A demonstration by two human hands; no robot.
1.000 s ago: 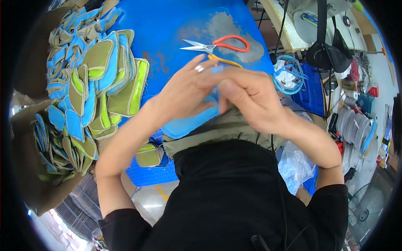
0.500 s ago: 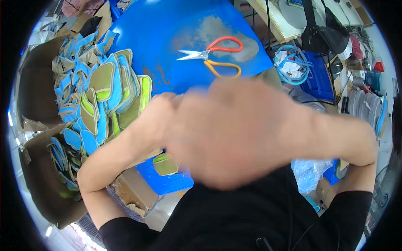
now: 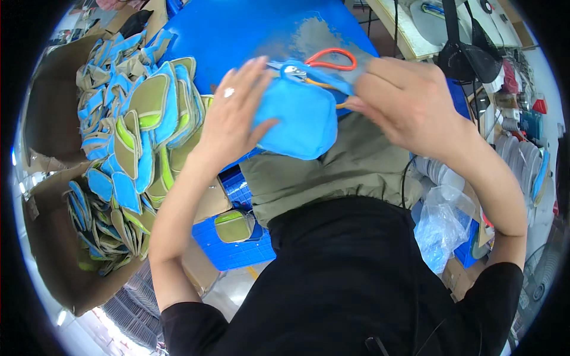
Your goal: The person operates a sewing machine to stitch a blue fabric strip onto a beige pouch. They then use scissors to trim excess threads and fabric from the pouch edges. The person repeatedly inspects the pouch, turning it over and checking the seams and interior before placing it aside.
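Observation:
A rounded blue fabric piece [image 3: 298,120] lies over the near edge of the blue table and my lap. From its far side a narrow blue strap [image 3: 328,78] runs right to my right hand [image 3: 409,104], whose fingers are closed at the strap's end. My left hand [image 3: 236,110], a ring on one finger, rests along the piece's left edge with fingers stretched and thumb toward the cloth. Beyond the piece lie scissors [image 3: 331,59] with one red and one orange handle; the strap and piece cover part of them.
To the left, green, tan and blue padded fabric pieces [image 3: 148,107] are heaped beside cardboard boxes [image 3: 53,249]. One similar piece [image 3: 234,226] sits on a blue crate [image 3: 237,252] below the table. A clear plastic bag [image 3: 442,228] hangs at the right.
My hands were together and blurred, raised in front of my body. They have moved apart and forward, and the blue fabric piece now shows between them, over part of the scissors.

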